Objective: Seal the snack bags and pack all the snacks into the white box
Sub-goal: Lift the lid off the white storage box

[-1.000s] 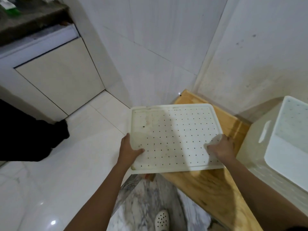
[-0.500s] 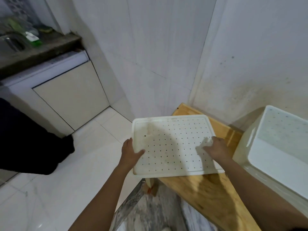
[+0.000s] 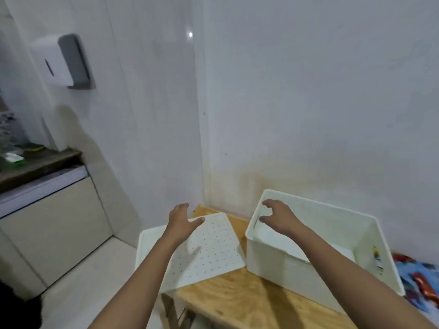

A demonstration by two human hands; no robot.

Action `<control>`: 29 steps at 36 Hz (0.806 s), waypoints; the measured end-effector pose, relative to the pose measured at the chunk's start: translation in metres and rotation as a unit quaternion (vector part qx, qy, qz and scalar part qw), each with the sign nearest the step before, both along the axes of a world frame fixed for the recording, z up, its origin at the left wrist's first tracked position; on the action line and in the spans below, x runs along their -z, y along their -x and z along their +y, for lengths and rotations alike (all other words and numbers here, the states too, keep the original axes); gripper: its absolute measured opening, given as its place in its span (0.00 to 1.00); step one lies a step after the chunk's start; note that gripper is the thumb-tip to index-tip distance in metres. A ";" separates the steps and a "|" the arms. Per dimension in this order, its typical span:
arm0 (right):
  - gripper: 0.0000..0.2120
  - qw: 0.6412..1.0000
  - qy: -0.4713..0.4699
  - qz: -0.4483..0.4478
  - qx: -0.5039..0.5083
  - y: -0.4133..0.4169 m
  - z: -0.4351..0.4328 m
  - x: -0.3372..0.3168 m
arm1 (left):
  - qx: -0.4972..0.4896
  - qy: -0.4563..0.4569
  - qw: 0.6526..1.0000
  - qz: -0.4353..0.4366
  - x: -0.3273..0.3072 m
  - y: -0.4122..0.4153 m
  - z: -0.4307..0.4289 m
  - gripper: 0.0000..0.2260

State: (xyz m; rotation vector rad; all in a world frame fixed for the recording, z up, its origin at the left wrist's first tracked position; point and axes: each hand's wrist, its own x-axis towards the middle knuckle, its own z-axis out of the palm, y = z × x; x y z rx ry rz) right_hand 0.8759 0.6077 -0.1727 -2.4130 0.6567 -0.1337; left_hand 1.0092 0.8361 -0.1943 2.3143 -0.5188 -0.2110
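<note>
A white box (image 3: 268, 260) stands open on the wooden table (image 3: 237, 302), right of centre. Its white perforated lid (image 3: 213, 248) lies flat on the table's left end, partly overhanging the edge. My left hand (image 3: 181, 219) hovers over the lid's far edge with fingers spread and holds nothing. My right hand (image 3: 276, 217) reaches over the box's near left corner, fingers loosely curved, gripping nothing. Colourful snack bags (image 3: 418, 279) show at the right edge, beside the box. A small packet (image 3: 377, 260) lies against the box's inner right wall.
White walls meet in a corner right behind the table. A cabinet with a dark countertop (image 3: 40, 160) stands to the left, across pale floor tiles. A white and grey dispenser (image 3: 64, 60) hangs on the left wall.
Both hands held the lid by its near edge before. They have let it go on the table; the right hand has moved across to the box, and the view has tilted up.
</note>
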 end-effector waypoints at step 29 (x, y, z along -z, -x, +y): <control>0.22 0.870 -0.020 0.017 0.493 0.594 -0.169 0.024 | 0.517 -0.028 0.855 0.021 0.005 0.458 -0.386 0.28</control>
